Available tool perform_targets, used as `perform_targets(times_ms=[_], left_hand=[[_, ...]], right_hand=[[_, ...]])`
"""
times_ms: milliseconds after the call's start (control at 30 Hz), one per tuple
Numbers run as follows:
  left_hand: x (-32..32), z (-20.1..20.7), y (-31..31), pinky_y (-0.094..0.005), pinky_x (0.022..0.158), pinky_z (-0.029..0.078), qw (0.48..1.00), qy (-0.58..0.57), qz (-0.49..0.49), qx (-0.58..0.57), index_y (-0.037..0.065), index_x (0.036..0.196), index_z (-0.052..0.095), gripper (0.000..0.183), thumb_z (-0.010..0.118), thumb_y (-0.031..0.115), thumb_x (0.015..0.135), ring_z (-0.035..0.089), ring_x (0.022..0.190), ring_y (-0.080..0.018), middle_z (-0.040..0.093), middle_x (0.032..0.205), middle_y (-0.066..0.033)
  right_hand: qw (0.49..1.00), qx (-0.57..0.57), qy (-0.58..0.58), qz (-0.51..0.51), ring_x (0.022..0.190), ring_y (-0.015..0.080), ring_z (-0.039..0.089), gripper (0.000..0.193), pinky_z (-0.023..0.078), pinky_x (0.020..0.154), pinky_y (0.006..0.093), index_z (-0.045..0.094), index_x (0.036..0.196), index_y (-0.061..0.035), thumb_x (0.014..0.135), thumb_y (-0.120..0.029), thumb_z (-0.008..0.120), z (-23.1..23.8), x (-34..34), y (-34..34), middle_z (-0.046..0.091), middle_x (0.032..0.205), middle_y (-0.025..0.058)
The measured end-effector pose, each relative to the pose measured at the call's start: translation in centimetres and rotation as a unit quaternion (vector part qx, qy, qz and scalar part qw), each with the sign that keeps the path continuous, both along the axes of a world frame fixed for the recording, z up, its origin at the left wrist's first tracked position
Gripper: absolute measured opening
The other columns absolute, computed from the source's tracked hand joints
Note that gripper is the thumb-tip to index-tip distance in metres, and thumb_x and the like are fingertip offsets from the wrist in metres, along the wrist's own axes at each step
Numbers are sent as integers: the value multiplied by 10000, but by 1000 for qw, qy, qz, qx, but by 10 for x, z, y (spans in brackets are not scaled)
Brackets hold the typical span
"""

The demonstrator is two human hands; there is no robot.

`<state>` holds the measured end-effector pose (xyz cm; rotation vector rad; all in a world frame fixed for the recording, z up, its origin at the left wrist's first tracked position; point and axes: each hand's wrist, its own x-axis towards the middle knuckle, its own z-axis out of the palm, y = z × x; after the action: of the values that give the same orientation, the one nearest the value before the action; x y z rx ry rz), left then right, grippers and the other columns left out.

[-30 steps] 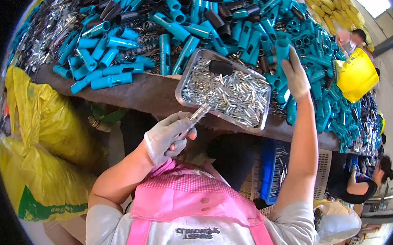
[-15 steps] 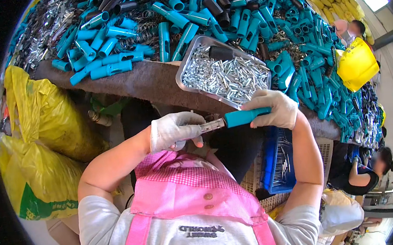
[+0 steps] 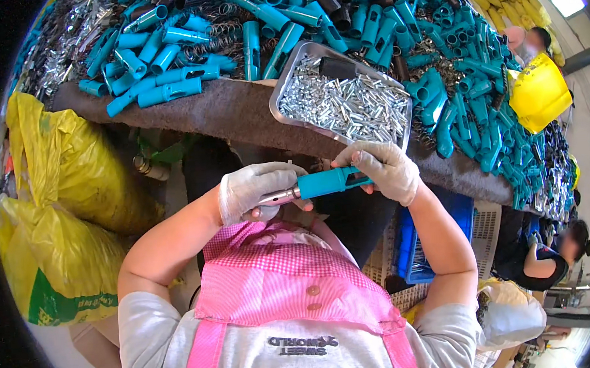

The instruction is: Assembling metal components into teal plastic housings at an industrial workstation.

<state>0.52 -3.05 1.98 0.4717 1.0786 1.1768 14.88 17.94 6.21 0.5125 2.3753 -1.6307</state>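
Both my hands wear pale work gloves and meet above my lap. A silvery metal cylinder (image 3: 280, 197) is gripped by my left hand (image 3: 251, 189), whose fingers wrap round it. Closed on the slotted end of a teal plastic sleeve (image 3: 322, 183) is my right hand (image 3: 384, 169). The sleeve lies nearly level, its left end meeting the metal cylinder; how far the cylinder reaches inside is hidden. Just beyond my right hand, at the bench edge, stands a metal tray (image 3: 287, 115) full of small shiny pins, with a black piece lying on them.
Heaps of teal sleeves (image 3: 165, 92), springs and black tubes cover the brown-clothed bench (image 3: 235, 116). Yellow sacks (image 3: 69, 179) stand at the left. A blue crate (image 3: 449, 241) sits below my right forearm. Another person (image 3: 547, 262) is at the far right.
The sleeve and my right hand have moved left. The sleeve now meets the metal cylinder, covering the part that showed between them. My left hand has barely moved.
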Motion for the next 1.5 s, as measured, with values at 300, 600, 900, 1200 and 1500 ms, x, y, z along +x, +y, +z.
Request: perform_targets(times_ms=[300, 600, 900, 1200, 1500], left_hand=[[2, 2, 11, -184, 372, 271, 995, 62, -58, -45, 94, 1244, 511, 461, 417, 429, 942, 340, 427, -38, 644, 854, -41], [9, 3, 21, -178, 362, 309, 997, 28, -53, -56, 74, 1143, 550, 382, 404, 369, 950, 418, 440, -61, 658, 864, -72], [18, -20, 23, -182, 401, 311, 997, -76, -13, -27, 48, 1191, 481, 392, 499, 335, 925, 437, 483, -55, 625, 877, -73], [6, -30, 16, -180, 399, 233, 979, -141, 148, 8, 93, 1141, 476, 325, 458, 354, 947, 359, 509, -51, 526, 878, -37], [13, -25, 23, -172, 356, 201, 968, -135, 210, 17, 47, 955, 488, 321, 415, 360, 959, 344, 468, -40, 458, 733, -7]], right_hand=[[996, -34, -39, -66, 561, 94, 536, 216, 447, 510, 228, 623, 894, -7, 916, -122, 441, -8, 2, -10, 592, 791, 65], [995, -38, 38, -90, 490, 70, 468, 241, 402, 449, 215, 571, 895, -32, 962, -212, 425, -23, 4, -27, 571, 743, 17], [995, -9, 29, -91, 605, 79, 518, 272, 429, 472, 205, 572, 952, -37, 965, -222, 373, -27, -8, -32, 569, 826, 32], [876, 462, 133, -27, 873, 299, 591, 166, 472, 759, 364, 647, 961, -101, 835, -177, 570, -34, -36, 47, 605, 936, 120], [839, 484, 228, -98, 787, 295, 604, 121, 491, 667, 390, 647, 889, -138, 779, -165, 604, -41, -36, 38, 599, 875, 85]])
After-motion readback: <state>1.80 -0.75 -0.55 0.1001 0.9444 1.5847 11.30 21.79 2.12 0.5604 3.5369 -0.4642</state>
